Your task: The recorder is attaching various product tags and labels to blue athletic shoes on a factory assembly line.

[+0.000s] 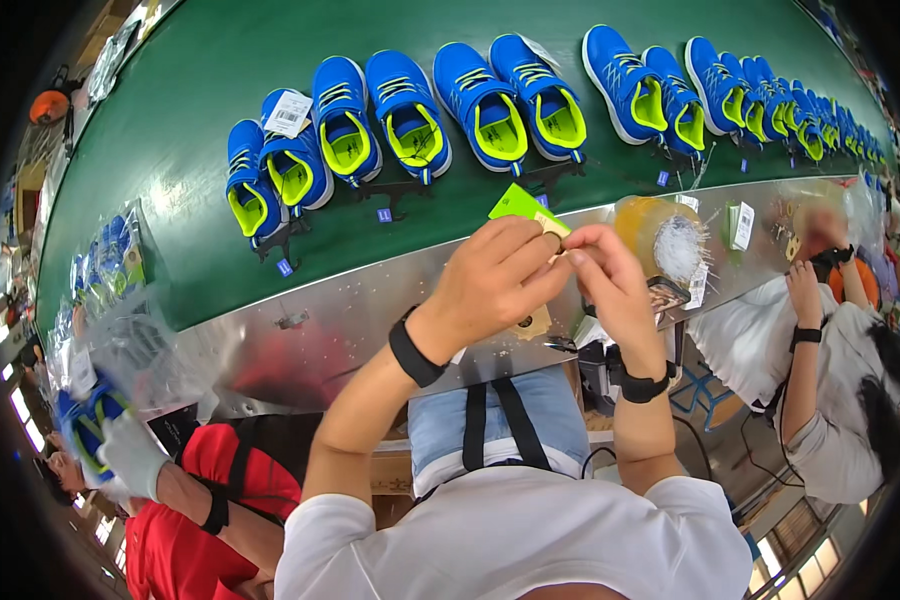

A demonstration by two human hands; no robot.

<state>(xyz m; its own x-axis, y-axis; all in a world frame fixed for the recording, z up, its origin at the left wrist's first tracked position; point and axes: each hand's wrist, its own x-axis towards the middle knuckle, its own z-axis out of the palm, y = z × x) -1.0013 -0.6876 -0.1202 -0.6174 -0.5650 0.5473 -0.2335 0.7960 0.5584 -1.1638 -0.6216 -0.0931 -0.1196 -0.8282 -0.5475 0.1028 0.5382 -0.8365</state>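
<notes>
Above the steel edge of a green work surface, my left hand [495,283] is closed on a bright green card tag [515,205]. Its corner sticks out past my fingers. My right hand [615,280] meets it at the tag's lower corner, thumb and forefinger pinched together. Whatever lies between those fingertips is too small to make out. Just beyond the hands stands a pair of blue sports shoes [478,105] with lime linings, a white label tucked at one of them. Another blue shoe [405,120] sits to their left.
More blue shoes [740,95] run off to the right. Right of my hands are a yellowish tub of thin white fasteners [678,248] and a phone [667,293]. At left, a gloved co-worker's hand [130,455] holds a shoe near plastic bags [135,350]. Another co-worker's arm [805,340] is at right.
</notes>
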